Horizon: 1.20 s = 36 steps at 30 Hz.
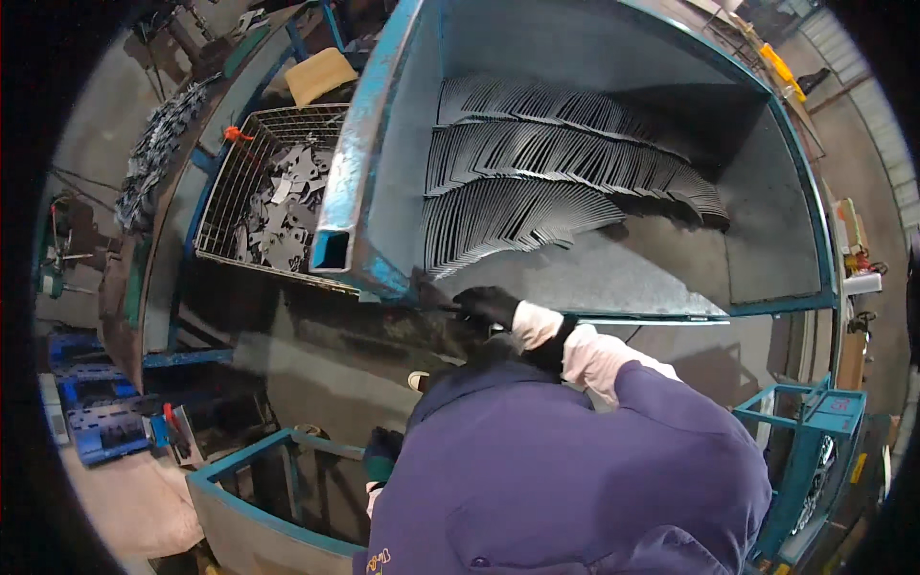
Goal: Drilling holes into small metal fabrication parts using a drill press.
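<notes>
My right hand [489,306], in a black glove with a pale pink sleeve, is at the lower left front edge of the large blue-framed metal bin [671,316]. Its fingers look closed, and a dark thin piece shows at their tips, too dim to name. Inside the bin, thin flat metal plates [517,222] stand on edge in several curved rows. Lower down, beside my purple-clad body, my left hand [382,450] in a dark glove is partly hidden, and its fingers do not show clearly. It is nearest to a blue-rimmed metal frame.
A wire basket [216,216] of loose grey metal parts stands left of the bin. The blue-rimmed frame [240,498] is at lower left, near blue plastic trays [105,422]. Another blue metal stand [815,412] is at right. A workbench [172,249] runs along the left.
</notes>
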Available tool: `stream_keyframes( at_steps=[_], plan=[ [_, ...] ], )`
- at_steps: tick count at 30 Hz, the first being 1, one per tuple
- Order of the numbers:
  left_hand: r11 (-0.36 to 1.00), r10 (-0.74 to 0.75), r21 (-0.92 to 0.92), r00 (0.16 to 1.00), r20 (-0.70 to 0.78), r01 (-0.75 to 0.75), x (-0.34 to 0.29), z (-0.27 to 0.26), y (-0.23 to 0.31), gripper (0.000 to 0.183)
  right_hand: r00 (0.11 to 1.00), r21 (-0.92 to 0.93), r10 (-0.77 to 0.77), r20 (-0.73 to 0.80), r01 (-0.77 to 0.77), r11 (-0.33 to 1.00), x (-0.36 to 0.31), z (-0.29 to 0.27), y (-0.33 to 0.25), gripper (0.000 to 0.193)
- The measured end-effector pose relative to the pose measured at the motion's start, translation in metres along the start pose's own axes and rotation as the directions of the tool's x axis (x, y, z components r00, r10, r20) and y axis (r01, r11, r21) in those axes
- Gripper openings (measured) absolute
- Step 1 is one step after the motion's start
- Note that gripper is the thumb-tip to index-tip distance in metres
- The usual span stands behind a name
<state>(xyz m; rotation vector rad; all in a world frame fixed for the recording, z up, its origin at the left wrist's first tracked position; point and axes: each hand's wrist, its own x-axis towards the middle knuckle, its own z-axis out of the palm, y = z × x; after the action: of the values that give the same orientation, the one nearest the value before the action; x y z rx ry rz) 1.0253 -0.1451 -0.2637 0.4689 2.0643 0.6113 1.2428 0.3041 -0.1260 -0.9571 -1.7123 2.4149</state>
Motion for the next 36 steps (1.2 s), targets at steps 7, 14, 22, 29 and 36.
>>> stream_keyframes(
  at_steps=[7, 14, 22, 29, 36],
  plan=[
    [0.459, -0.371, -0.874, 0.928, -0.022, 0.163, -0.012, -0.079, 0.029, 0.018, 0.547, -0.622, -0.611, 0.573, 0.775, 0.112, 0.113, 0.11, 0.037, 0.037],
    [0.04, -0.242, -0.997, 0.968, -0.067, -0.059, -0.043, -0.139, -0.026, 0.016, 0.957, -0.225, 0.063, 0.284, 0.002, 0.974, 0.149, 0.228, 0.0, 0.044],
    [0.064, -0.399, -0.962, 0.877, -0.267, -0.264, -0.042, -0.135, -0.067, 0.019, 0.872, -0.253, 0.212, 0.442, -0.106, 0.962, 0.22, 0.317, -0.026, 0.039],
    [0.254, -0.373, -0.912, 0.837, -0.4, -0.323, 0.01, -0.215, -0.097, 0.03, 0.81, -0.441, 0.417, 0.413, -0.223, 0.869, 0.3, 0.368, -0.043, 0.04],
    [0.427, -0.61, -0.866, 0.624, -0.489, -0.261, -0.006, -0.395, 0.032, 0.048, 0.687, -0.329, 0.204, 0.698, 0.054, 0.943, 0.487, 0.376, -0.003, 0.043]
  ],
)
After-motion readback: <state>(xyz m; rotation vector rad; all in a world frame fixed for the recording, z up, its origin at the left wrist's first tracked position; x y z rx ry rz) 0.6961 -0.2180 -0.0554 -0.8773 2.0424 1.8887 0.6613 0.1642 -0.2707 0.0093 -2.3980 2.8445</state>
